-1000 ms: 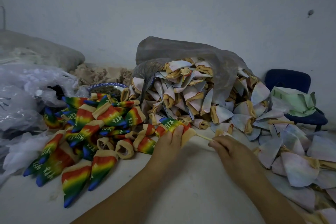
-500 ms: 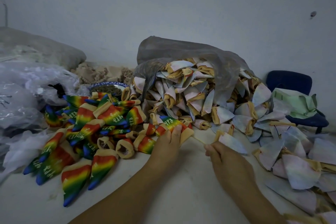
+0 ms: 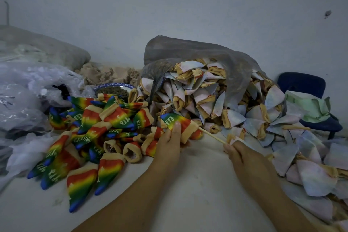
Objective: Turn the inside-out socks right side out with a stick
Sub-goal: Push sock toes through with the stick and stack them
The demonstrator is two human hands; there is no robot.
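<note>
Two hands work one rainbow sock (image 3: pixel 177 121) lettered "APPY": the left hand (image 3: pixel 169 144) grips it, thumb pressed on top, while the right hand (image 3: pixel 243 158) pinches the thin stick (image 3: pixel 211 135) running from its fingertips into the tan cuff, with pale inside-out socks (image 3: pixel 197 96) heaped beyond.

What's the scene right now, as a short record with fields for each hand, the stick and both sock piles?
left hand: holds a rainbow sock near its tan cuff
right hand: pinches the near end of the stick
stick: runs into the sock's cuff
rainbow pile: left of the hands
pale pile: right, spilling from a grey bag
</note>
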